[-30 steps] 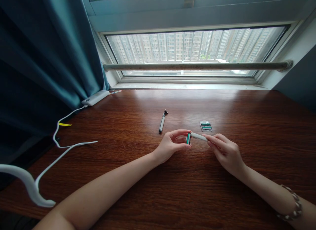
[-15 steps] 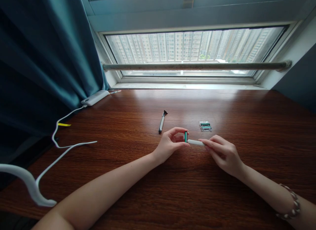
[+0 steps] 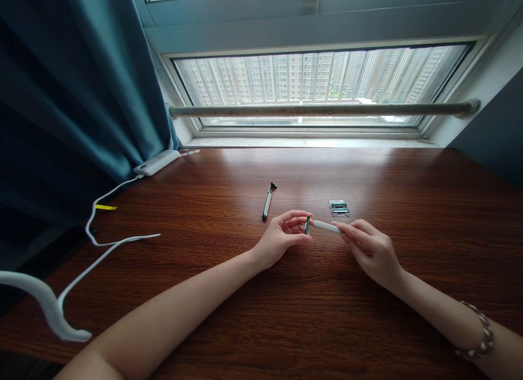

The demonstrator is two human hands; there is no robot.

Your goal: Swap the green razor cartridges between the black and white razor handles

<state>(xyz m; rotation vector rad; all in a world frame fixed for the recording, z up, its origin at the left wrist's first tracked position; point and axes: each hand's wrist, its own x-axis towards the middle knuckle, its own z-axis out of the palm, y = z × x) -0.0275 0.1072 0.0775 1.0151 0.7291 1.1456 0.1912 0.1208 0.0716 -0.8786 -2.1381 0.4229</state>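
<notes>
Between the thumb and fingers of my left hand (image 3: 284,230) is a green and black razor cartridge (image 3: 307,226), held upright by its ends. My right hand (image 3: 371,249) pinches a slim white razor handle (image 3: 326,226), whose tip points left at the cartridge. The tip is very close to the cartridge; whether they touch I cannot tell. Beyond my left hand lies a second razor (image 3: 267,203), with a dark head and a grey and black handle. A clear plastic case (image 3: 339,208) holding green-striped cartridges lies past my right hand.
The wooden table (image 3: 196,293) reaches to the window sill. At the left are a white power bank (image 3: 157,162) with a white cable (image 3: 93,206), a yellow strip (image 3: 106,207) and a curved white stand (image 3: 53,309). A blue curtain (image 3: 90,86) hangs beside them.
The white handle's tip has risen slightly and the handle now slopes down to the right. The cartridge has turned and shows a narrower side. My left hand stays in about the same place.
</notes>
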